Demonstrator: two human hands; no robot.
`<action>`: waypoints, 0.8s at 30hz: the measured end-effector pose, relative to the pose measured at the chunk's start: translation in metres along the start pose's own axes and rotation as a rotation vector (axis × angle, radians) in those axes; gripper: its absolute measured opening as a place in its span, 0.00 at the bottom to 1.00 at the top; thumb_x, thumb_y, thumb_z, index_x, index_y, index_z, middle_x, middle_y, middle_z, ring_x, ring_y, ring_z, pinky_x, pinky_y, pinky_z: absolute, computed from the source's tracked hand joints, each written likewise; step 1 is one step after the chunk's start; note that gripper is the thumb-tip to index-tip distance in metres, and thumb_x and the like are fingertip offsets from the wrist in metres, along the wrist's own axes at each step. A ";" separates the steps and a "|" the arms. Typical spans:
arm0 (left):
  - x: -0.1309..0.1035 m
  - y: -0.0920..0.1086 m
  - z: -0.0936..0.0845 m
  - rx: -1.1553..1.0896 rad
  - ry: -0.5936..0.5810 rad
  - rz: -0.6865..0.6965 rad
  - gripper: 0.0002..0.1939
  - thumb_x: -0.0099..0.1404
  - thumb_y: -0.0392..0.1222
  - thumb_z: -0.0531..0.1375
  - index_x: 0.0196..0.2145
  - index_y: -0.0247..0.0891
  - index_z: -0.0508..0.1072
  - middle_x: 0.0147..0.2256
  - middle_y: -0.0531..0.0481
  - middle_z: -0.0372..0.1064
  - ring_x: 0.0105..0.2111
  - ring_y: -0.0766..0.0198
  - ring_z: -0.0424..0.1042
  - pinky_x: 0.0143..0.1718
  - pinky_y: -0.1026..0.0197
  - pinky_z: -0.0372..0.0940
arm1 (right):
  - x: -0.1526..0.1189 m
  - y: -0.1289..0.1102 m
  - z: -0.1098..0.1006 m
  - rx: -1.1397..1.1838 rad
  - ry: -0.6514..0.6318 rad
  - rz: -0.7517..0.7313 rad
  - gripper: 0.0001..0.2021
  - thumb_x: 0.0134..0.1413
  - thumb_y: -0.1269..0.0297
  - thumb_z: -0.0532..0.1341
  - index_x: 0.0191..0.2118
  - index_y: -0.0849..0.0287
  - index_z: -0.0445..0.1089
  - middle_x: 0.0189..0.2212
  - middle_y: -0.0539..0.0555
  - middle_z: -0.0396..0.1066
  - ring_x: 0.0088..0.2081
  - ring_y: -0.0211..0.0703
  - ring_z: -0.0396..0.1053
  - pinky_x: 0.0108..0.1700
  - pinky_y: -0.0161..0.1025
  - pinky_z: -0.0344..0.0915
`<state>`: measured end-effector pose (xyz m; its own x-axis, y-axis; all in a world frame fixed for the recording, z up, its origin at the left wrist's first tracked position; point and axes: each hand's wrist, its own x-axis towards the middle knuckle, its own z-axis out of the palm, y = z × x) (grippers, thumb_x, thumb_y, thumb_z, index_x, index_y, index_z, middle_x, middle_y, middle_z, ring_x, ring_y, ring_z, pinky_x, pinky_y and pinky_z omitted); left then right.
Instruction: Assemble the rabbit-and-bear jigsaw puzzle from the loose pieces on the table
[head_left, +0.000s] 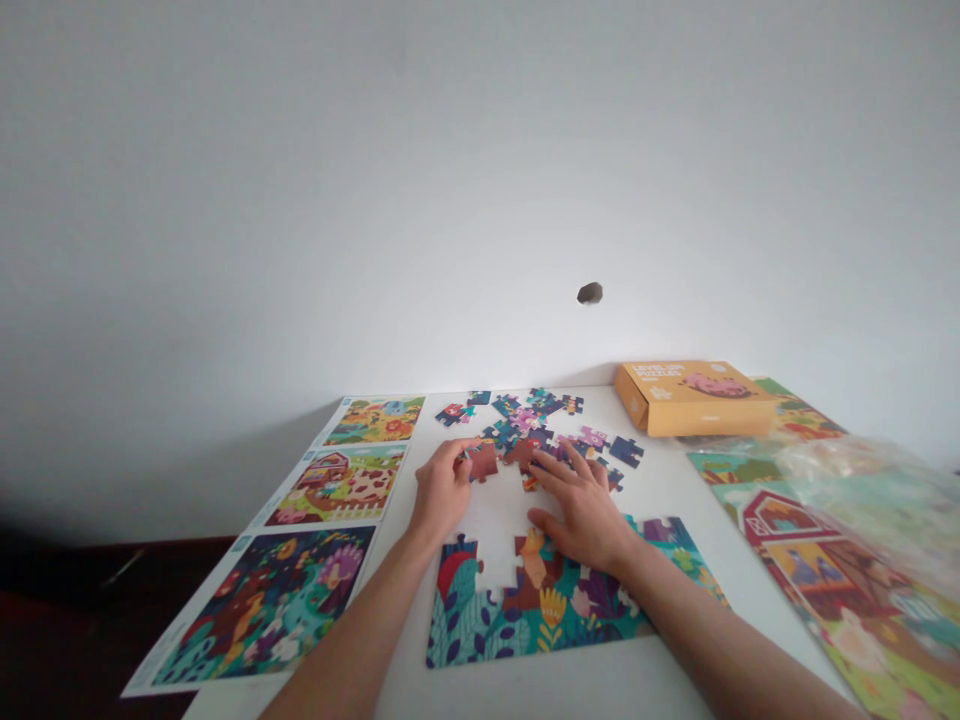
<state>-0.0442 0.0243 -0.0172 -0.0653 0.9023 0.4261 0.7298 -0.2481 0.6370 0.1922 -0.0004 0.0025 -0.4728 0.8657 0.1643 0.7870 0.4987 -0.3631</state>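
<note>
Pinched in the fingers of my left hand (442, 485) is a brown puzzle piece (484, 460), held just above the white table. My right hand (581, 500) lies palm down with its fingers spread, reaching over loose pieces beside another brown piece (519, 452). Its fingertips partly cover some of them. Below both hands is a partly joined jigsaw (551, 610) with teal leaves, flowers and a brown animal; a gap shows in its upper left edge. My right wrist hides part of its upper side. Several loose pieces (517, 420) lie heaped beyond my hands.
A printed picture sheet (300, 540) with three scenes lies at the left. On the right stand a yellow puzzle box (694, 400), a farm puzzle (825, 580) and clear plastic wrap (885, 500). A wall (450, 200) with a hole rises behind the table.
</note>
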 end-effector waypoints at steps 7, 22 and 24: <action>0.001 0.001 -0.002 0.040 0.044 -0.007 0.15 0.61 0.32 0.52 0.43 0.40 0.74 0.42 0.48 0.75 0.43 0.59 0.73 0.47 0.57 0.66 | 0.000 -0.001 -0.002 0.003 0.010 -0.025 0.20 0.57 0.56 0.59 0.55 0.48 0.67 0.59 0.53 0.62 0.65 0.61 0.45 0.62 0.63 0.41; -0.002 0.004 0.004 0.068 -0.164 -0.001 0.12 0.64 0.39 0.57 0.45 0.39 0.74 0.39 0.46 0.76 0.39 0.58 0.74 0.44 0.55 0.66 | 0.001 -0.001 -0.012 0.102 -0.167 -0.130 0.28 0.61 0.51 0.55 0.65 0.47 0.53 0.64 0.55 0.54 0.68 0.61 0.39 0.61 0.73 0.27; -0.003 0.004 0.003 0.108 -0.168 0.024 0.14 0.65 0.39 0.56 0.47 0.40 0.74 0.41 0.45 0.75 0.42 0.57 0.73 0.47 0.53 0.65 | -0.001 -0.003 -0.015 0.146 -0.211 -0.193 0.30 0.61 0.49 0.55 0.66 0.47 0.51 0.65 0.56 0.53 0.68 0.59 0.41 0.62 0.72 0.28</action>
<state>-0.0388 0.0217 -0.0175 0.0612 0.9449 0.3217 0.7991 -0.2395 0.5515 0.1961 -0.0018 0.0176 -0.6917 0.7200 0.0553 0.6165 0.6287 -0.4740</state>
